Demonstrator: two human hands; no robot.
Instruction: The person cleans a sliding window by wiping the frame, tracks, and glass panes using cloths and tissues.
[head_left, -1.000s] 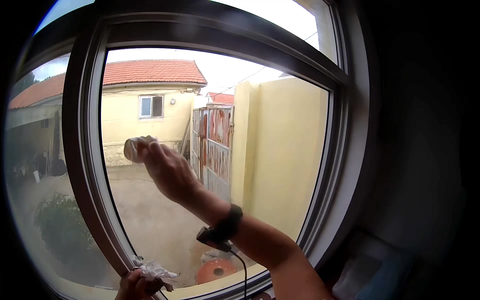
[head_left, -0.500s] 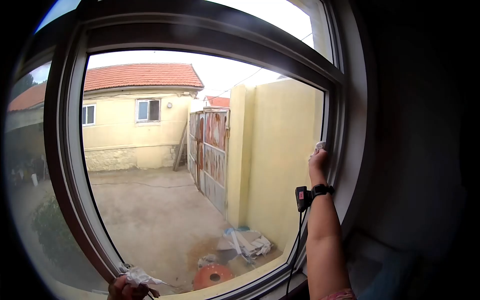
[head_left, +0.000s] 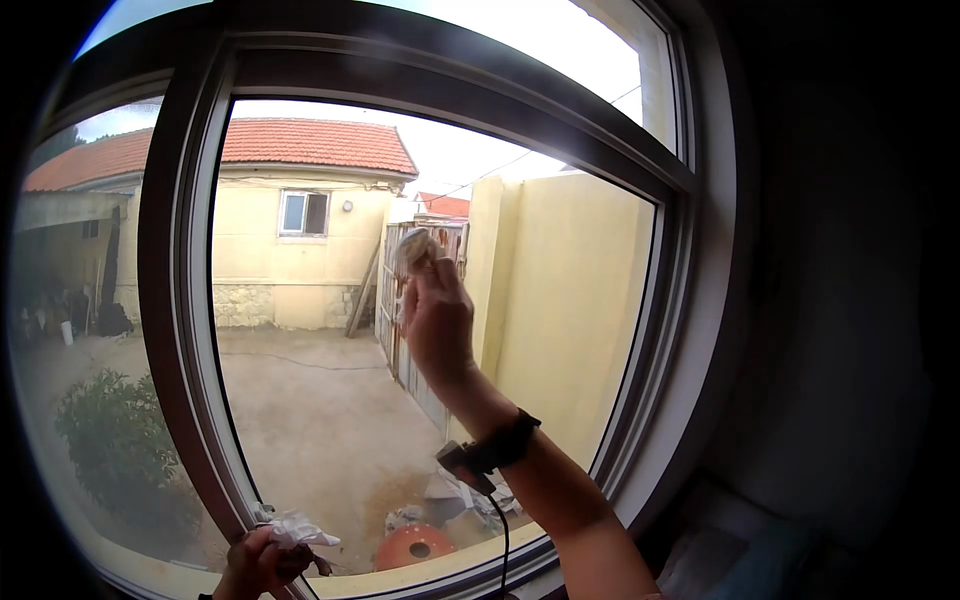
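Note:
My right hand [head_left: 440,318] is raised at the middle of the window pane [head_left: 570,330], its fingers closed on a pale, crumpled wiping cloth [head_left: 414,248]. The cloth is slightly blurred and appears to lie against the glass. Around that wrist is a black strap [head_left: 510,442] with a small box and a cable. Low on the left, my left hand [head_left: 258,566] is closed around a bunched white tissue [head_left: 300,530], close to the bottom corner of the window frame [head_left: 185,300]. Part of the left hand's fingers is hidden by shadow and the tissue.
The dark frame divides the large pane from a narrower left pane [head_left: 90,300]. A windowsill [head_left: 470,582] runs along the bottom. Outside stand a yellow wall [head_left: 580,270], a rusty metal gate [head_left: 390,290], a tiled-roof house [head_left: 310,145], a bush [head_left: 120,430] and an orange round object [head_left: 400,550].
My right hand has moved with the cloth from the right edge of the pane leftward and up to its middle. The left hand stays low with the tissue; the view has shifted slightly.

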